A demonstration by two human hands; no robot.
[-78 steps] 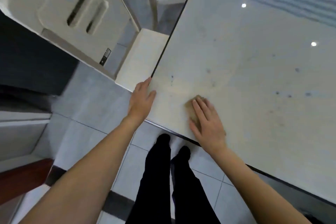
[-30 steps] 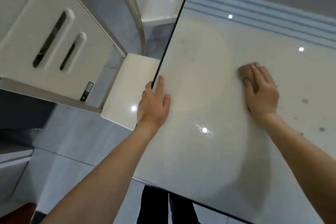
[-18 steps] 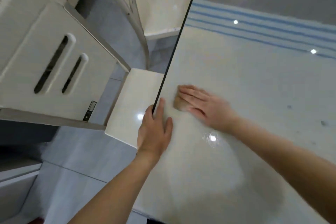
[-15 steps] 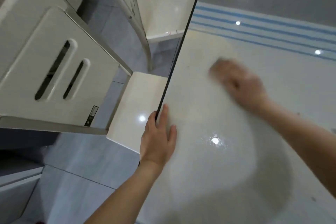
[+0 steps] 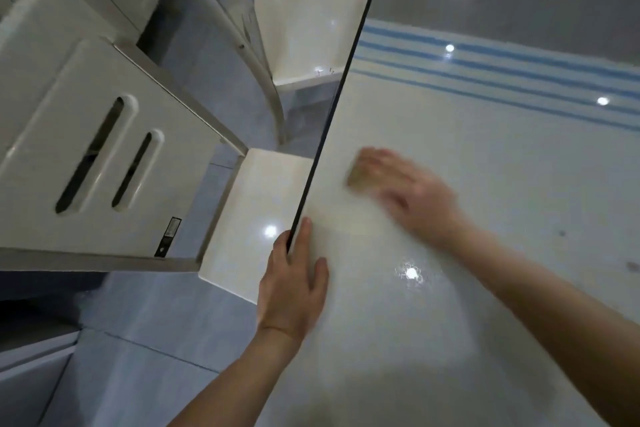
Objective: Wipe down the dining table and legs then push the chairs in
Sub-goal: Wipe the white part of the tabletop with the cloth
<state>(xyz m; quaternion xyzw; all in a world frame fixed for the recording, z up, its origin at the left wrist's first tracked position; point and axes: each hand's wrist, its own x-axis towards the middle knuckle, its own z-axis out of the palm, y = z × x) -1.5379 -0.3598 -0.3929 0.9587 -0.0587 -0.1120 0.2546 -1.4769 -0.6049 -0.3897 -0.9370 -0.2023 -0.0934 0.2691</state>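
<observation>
- Dining table (image 5: 502,184): glossy pale top with blue stripes (image 5: 519,73) across its far part, filling the right side of the view; its dark left edge (image 5: 332,107) runs diagonally from top centre down to the left hand.
- Left hand (image 5: 292,291): open and flat, palm down on the table's left edge, fingers extended, thumb hooked over the rim.
- Right hand (image 5: 412,191): blurred, spread palm down on the tabletop near the left edge, pressing a tan cloth (image 5: 358,177) beneath the fingertips; only a corner of the cloth shows.
- Near chair (image 5: 104,156): white, slotted backrest, its seat (image 5: 252,218) just beside and partly under the table edge.
- Far chair (image 5: 308,24): white seat, likewise tucked against the same edge.
- Floor (image 5: 156,340): grey tiles below the chairs.
</observation>
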